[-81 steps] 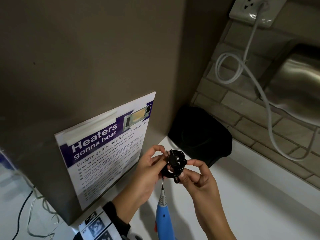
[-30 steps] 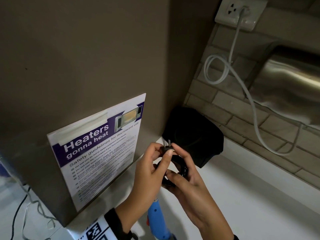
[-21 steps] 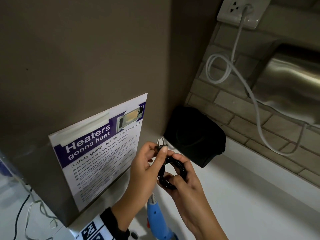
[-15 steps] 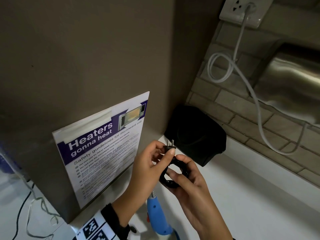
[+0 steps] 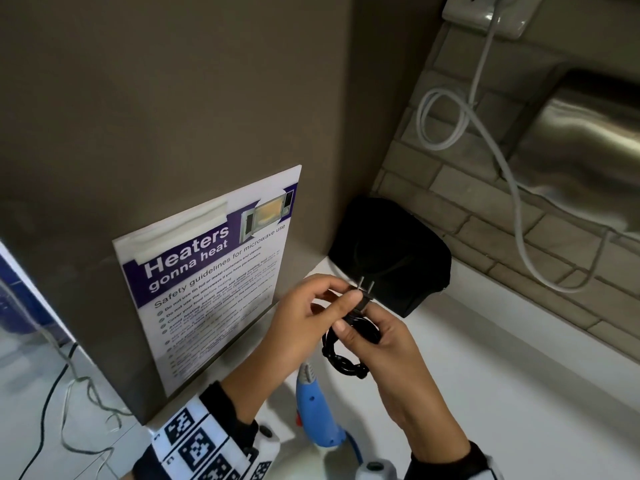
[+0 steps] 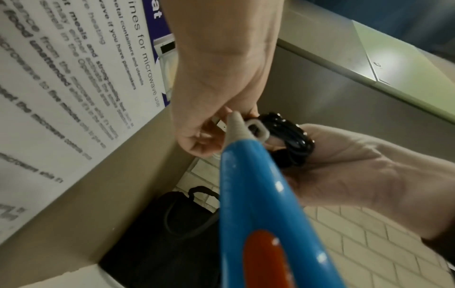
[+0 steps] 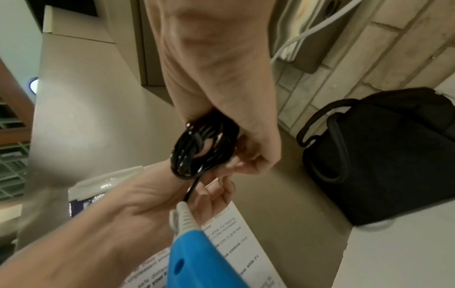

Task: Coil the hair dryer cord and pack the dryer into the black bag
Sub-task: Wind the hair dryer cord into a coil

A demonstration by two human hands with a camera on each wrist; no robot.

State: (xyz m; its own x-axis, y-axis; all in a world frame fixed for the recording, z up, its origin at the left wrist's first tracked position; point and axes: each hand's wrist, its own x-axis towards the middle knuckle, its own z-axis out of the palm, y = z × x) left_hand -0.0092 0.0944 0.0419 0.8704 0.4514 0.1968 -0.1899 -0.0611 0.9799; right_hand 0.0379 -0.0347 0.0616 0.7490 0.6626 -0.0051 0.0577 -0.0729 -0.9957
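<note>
The coiled cord [image 5: 349, 344] sits in the right hand [image 5: 388, 355], fingers curled round it; the left hand [image 5: 304, 313] pinches the plug [image 5: 362, 297]. Dryer [image 5: 317, 410] hangs below, over a white counter [image 5: 502, 393]. Bag [image 5: 391, 254] stands in the corner by the tiled wall [image 5: 467, 209].

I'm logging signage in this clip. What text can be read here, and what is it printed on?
"Heaters gonna heat": purple band of the poster.
"Safety guidelines for microwave use": line beneath it, same poster.
Bulleted rules below: too small and blurred to read whole.
Wristband: square code patterns, no words.
</note>
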